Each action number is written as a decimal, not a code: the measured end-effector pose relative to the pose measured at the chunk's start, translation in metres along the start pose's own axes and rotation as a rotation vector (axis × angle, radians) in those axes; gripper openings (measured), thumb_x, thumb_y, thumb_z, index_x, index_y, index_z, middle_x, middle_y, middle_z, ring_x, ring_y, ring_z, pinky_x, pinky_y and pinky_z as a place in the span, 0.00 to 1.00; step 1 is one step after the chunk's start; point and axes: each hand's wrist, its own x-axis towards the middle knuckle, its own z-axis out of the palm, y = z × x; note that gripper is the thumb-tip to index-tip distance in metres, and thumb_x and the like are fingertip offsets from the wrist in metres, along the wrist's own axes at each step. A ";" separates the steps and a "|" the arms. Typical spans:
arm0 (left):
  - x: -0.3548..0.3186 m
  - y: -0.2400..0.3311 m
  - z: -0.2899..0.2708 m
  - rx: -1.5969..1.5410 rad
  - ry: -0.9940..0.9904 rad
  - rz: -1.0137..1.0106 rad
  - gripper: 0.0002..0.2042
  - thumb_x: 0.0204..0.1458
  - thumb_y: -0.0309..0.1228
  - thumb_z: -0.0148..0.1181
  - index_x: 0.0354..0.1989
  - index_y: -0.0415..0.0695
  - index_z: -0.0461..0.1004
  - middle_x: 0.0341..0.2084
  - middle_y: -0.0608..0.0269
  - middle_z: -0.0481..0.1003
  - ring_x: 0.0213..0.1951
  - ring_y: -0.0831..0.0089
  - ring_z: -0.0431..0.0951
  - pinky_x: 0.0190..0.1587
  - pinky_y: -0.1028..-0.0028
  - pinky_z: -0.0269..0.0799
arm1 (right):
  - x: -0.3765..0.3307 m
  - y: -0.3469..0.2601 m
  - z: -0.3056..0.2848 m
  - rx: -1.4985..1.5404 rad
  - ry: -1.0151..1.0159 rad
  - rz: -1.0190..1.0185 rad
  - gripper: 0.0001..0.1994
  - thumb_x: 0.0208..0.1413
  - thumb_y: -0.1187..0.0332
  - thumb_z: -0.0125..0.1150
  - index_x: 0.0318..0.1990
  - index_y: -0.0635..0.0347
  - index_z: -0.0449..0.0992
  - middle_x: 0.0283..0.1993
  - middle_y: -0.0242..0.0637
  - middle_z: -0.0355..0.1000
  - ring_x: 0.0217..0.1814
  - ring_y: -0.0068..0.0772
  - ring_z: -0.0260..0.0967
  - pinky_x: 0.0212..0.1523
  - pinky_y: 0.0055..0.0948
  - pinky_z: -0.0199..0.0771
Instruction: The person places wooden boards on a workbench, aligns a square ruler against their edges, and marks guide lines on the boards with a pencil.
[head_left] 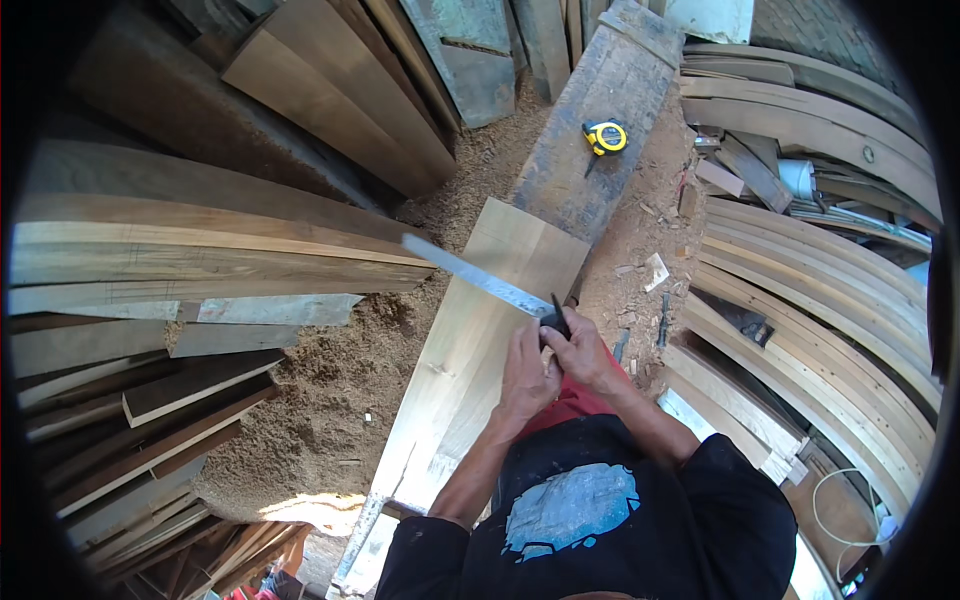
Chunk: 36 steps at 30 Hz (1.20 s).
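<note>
A handsaw (483, 280) with a long silvery blade and a black handle lies across a pale wooden board (450, 375), its tip pointing to the far left. My right hand (585, 352) is closed round the black handle. Close against it, my left hand (528, 372) has its fingers curled at the handle's lower side, by the heel of the blade; part of its grip is hidden. A faint line crosses the board near its far end, beyond the blade. I cannot tell whether the teeth touch the wood.
The board rests on a worn plank bench (560, 160), where a yellow and black tape measure (605, 137) sits farther off. Sawdust (310, 420) covers the floor at left. Stacked planks (200, 245) crowd the left; curved-looking boards (800, 290) lie piled at right, near a white cup-like container (797, 178).
</note>
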 end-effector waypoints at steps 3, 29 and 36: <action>-0.002 0.012 0.012 0.147 -0.162 -0.024 0.44 0.46 0.34 0.75 0.72 0.37 0.61 0.66 0.32 0.63 0.66 0.35 0.64 0.65 0.41 0.61 | 0.000 0.014 -0.032 0.032 -0.013 0.241 0.09 0.66 0.71 0.63 0.49 0.65 0.80 0.39 0.30 0.76 0.42 0.22 0.72 0.46 0.29 0.75; 0.059 -0.021 0.048 0.479 -0.016 0.107 0.45 0.44 0.50 0.74 0.76 0.64 0.67 0.77 0.26 0.49 0.79 0.29 0.44 0.76 0.33 0.37 | 0.041 0.053 -0.060 0.302 0.046 0.235 0.07 0.68 0.75 0.62 0.50 0.68 0.78 0.42 0.27 0.77 0.42 0.15 0.72 0.44 0.22 0.74; 0.058 -0.023 0.049 0.495 -0.017 0.104 0.44 0.46 0.52 0.71 0.76 0.64 0.66 0.77 0.27 0.49 0.79 0.29 0.44 0.76 0.34 0.37 | 0.042 0.049 -0.059 0.313 0.031 0.214 0.07 0.68 0.75 0.62 0.50 0.67 0.78 0.41 0.26 0.76 0.41 0.14 0.70 0.43 0.22 0.74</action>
